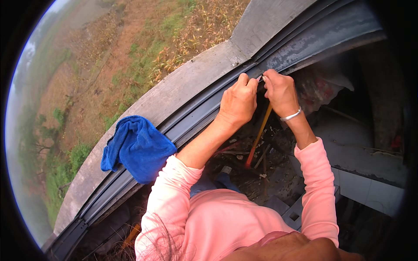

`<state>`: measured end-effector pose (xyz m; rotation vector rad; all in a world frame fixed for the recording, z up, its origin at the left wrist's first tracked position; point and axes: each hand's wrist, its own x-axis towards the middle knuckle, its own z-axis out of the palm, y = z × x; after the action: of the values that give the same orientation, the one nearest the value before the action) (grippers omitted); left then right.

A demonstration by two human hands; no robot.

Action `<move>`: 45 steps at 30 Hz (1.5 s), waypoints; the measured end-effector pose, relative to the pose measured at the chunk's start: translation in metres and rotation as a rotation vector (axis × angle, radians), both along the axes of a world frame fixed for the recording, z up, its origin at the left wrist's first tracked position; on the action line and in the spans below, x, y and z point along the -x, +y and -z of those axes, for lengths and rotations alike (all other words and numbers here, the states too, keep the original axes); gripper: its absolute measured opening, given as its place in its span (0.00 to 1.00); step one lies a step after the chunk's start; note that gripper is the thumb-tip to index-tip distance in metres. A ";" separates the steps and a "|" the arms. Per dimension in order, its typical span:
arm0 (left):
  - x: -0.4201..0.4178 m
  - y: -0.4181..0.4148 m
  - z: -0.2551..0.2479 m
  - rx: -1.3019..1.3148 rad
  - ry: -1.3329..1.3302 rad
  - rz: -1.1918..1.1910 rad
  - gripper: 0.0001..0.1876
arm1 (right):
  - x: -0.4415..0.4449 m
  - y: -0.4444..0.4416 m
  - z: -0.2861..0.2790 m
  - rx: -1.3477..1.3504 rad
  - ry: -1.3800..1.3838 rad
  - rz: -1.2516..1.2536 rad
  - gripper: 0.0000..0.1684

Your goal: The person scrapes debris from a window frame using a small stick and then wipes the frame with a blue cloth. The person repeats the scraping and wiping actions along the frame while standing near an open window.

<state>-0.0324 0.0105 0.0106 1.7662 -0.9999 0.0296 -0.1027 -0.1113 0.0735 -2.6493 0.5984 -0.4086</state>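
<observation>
Both my hands are raised close together at the inner edge of a grey metal window track (202,107). My left hand (240,99) is closed, and its fingertips pinch one end of a small thin object (260,78), pale with a dark edge, too small to name. The fingertips of my right hand (280,93), with a silver bangle on its wrist, meet the object's other side. A blue cloth (138,148) lies draped over the track and the concrete ledge, to the left of my left forearm.
Outside the concrete sill (196,70), the ground drops to a field with dry plants. Below my hands, a yellow and orange pole (259,137) leans above a debris-strewn floor. Clear plastic sheeting (320,88) hangs at the right, and white tiles (356,187) edge a grey slab.
</observation>
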 end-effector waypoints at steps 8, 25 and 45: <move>-0.001 0.002 -0.002 -0.007 0.025 -0.019 0.06 | 0.005 0.002 -0.011 0.007 -0.122 0.028 0.06; -0.006 -0.004 0.001 0.099 0.067 -0.060 0.09 | 0.099 0.023 0.010 -0.716 -0.580 0.248 0.13; -0.151 0.096 -0.069 -0.651 -0.124 -0.563 0.10 | 0.253 0.099 0.106 -0.906 -0.347 0.417 0.13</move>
<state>0.1189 0.1070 0.0800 2.6317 -0.5920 0.1869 -0.3555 -0.0122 -0.0329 -1.5530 0.9405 -0.5344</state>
